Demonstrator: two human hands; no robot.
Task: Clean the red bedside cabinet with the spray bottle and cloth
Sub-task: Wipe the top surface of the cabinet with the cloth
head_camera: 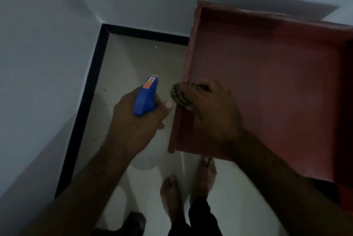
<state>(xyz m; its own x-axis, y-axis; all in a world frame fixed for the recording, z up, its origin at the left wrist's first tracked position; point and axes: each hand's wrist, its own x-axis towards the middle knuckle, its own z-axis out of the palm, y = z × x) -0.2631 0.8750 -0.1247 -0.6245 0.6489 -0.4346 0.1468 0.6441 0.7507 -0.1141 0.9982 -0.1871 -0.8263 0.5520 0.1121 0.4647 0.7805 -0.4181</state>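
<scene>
At the cabinet's (267,92) left edge, your right hand (210,108) bears down on the cloth (179,97). The fingers are curled over it and bunch it against the raised rim, and part of the cloth overhangs the outer side. Your left hand (133,129) is wrapped round the neck of the bottle (146,98), thumb out. It holds the bottle just beside that edge, over the floor (133,60), with the clear body hanging below the fist. The nozzle points away from the cabinet, towards the floor corner at the skirting (95,64).

Risks, as judged:
- Squeeze the trigger at this aim and the spray lands on the tiles, not the red top. Your bare feet (170,195) stand near that spot, so a wet patch there is a slip hazard.
- The cloth sits half off the rim. A hard outward stroke could carry it over the side.
- Light is poor. Streaks and missed patches on the dark top are likely to go unnoticed.
- Whether a finger rests on the trigger cannot be told.
</scene>
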